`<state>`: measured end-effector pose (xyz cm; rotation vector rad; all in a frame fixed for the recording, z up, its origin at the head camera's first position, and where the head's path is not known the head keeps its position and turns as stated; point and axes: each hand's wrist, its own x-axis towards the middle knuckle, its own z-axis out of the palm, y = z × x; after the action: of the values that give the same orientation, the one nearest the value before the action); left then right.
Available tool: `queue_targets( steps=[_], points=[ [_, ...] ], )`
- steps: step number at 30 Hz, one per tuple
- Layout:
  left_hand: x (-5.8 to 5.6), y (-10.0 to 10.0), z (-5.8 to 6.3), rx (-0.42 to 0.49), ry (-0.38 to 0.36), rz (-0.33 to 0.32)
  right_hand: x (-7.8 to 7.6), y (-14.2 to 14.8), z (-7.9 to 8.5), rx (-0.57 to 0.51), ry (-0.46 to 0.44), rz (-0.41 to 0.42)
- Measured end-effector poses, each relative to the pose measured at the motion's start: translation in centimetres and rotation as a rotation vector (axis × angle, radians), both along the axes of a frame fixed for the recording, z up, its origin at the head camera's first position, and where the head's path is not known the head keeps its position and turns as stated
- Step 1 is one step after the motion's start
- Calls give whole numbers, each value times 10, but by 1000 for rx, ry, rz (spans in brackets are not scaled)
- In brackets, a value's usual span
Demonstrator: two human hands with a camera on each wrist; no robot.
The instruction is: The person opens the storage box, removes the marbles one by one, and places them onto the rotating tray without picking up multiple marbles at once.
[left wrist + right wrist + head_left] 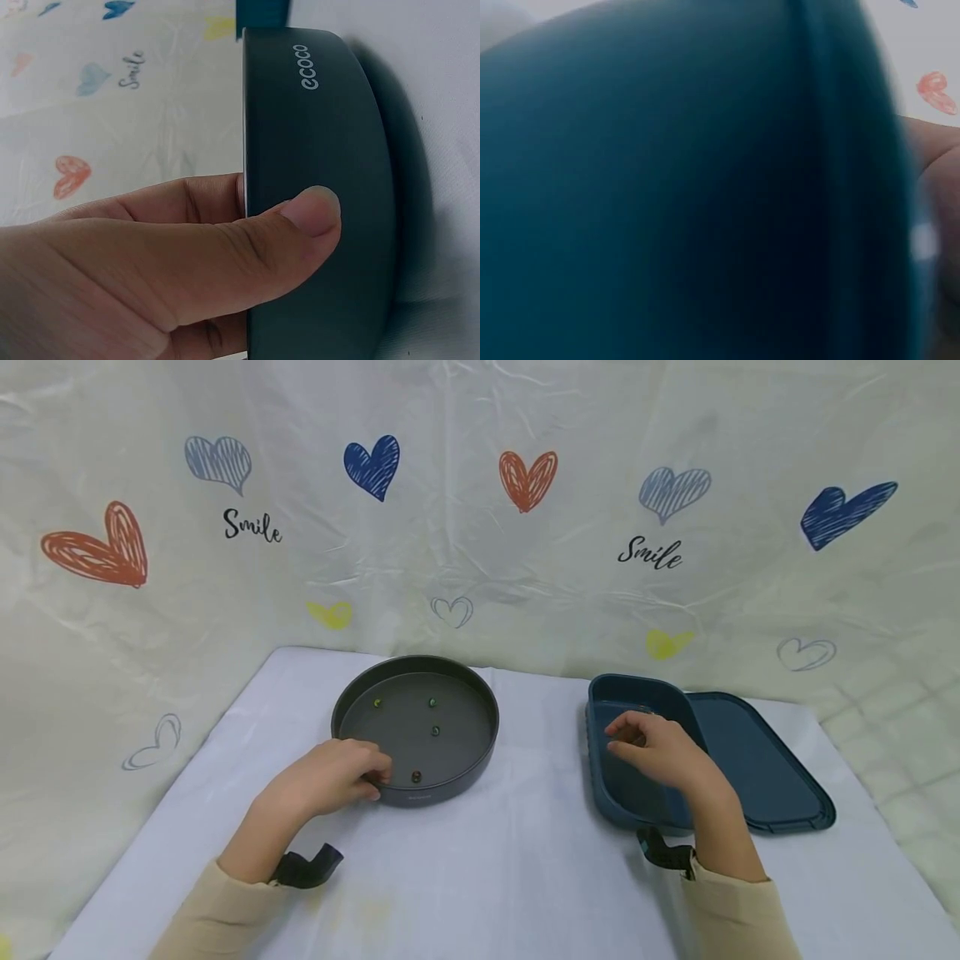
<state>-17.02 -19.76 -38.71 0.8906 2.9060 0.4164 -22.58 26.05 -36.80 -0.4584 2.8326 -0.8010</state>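
Observation:
My left hand (333, 774) grips the near-left rim of a round dark grey tray (438, 793). In the left wrist view, the thumb (311, 214) lies on the tray's outer wall beside the printed word "ecoco", with the other fingers behind the wall. Several small glass marbles lie apart in the tray, among them a brownish marble (417, 776) and a green marble (432, 702). My right hand (663, 750) reaches over a deep blue rectangular box (603, 777), fingers bent and a gap showing between thumb and forefinger. The box wall (705, 187) hides most of this hand in the right wrist view.
A flat blue lid (757, 760) lies to the right of the box, partly behind it. White cloth (525, 860) covers the table. A pale curtain (450, 552) printed with hearts and "Smile" hangs behind.

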Motion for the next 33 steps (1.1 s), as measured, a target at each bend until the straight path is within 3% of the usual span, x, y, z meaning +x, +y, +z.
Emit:
queue_targets(
  steps=[16, 23, 33],
  points=[
    [-1, 0, -1, 1, 7, -11, -6, 5, -13, 72, -165, 92],
    [-1, 0, -2, 1, 4, -16, -7, 5, -19, 54, -289, 109],
    [-2, -1, -3, 0, 4, -25, -8, 0, -27, 72, -320, 127]
  ],
)
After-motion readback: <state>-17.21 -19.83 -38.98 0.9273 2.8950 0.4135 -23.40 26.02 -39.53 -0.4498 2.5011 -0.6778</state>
